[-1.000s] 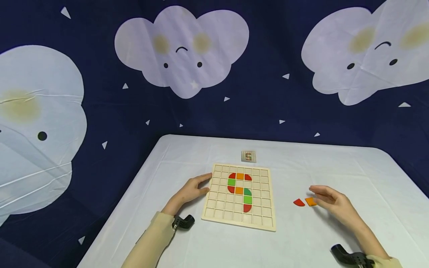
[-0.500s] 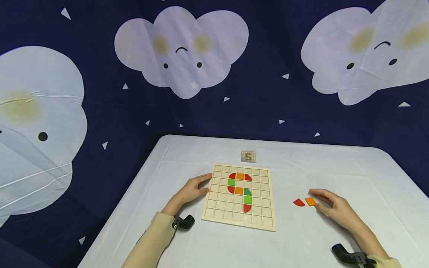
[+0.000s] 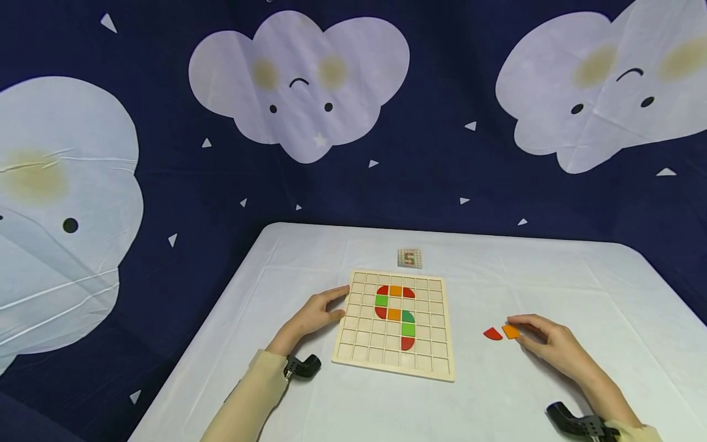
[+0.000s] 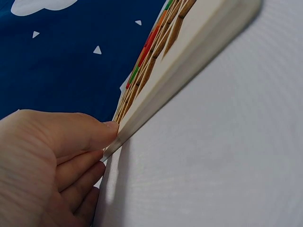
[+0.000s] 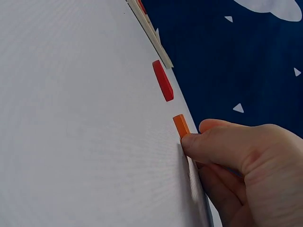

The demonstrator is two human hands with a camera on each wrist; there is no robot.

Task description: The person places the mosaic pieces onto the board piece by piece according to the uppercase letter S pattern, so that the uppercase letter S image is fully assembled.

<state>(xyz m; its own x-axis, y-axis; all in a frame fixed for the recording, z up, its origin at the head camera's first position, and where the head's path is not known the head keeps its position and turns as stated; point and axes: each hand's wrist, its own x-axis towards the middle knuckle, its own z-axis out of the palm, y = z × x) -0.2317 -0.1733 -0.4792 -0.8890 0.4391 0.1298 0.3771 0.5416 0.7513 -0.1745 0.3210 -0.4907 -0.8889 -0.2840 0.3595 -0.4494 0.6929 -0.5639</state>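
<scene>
A wooden grid board (image 3: pixel 359 355) lies on the table, with red, orange and green tiles set into an S shape. My left hand (image 3: pixel 313 314) rests against the board's left edge, touching it with thumb and fingertips. To the right of the board, my right hand (image 3: pixel 556 345) pinches an orange square tile (image 5: pixel 180 124) between thumb and fingers, low over the white cloth. Just left of that tile lies a red quarter-round tile (image 3: pixel 493 334), apart from the hand. In the right wrist view, the fingers beyond the thumb are partly hidden.
Behind the board is a small card (image 3: pixel 409 253) with an S pattern on a grid. A white cloth (image 3: pixel 596 282) covers the table. Beyond its far edge hangs a dark blue curtain (image 3: pixel 442 178) with clouds.
My right hand has lowered its fingers onto the orange tile and now pinches it; the tile has shifted very slightly left. The left hand and the board have stayed still.
</scene>
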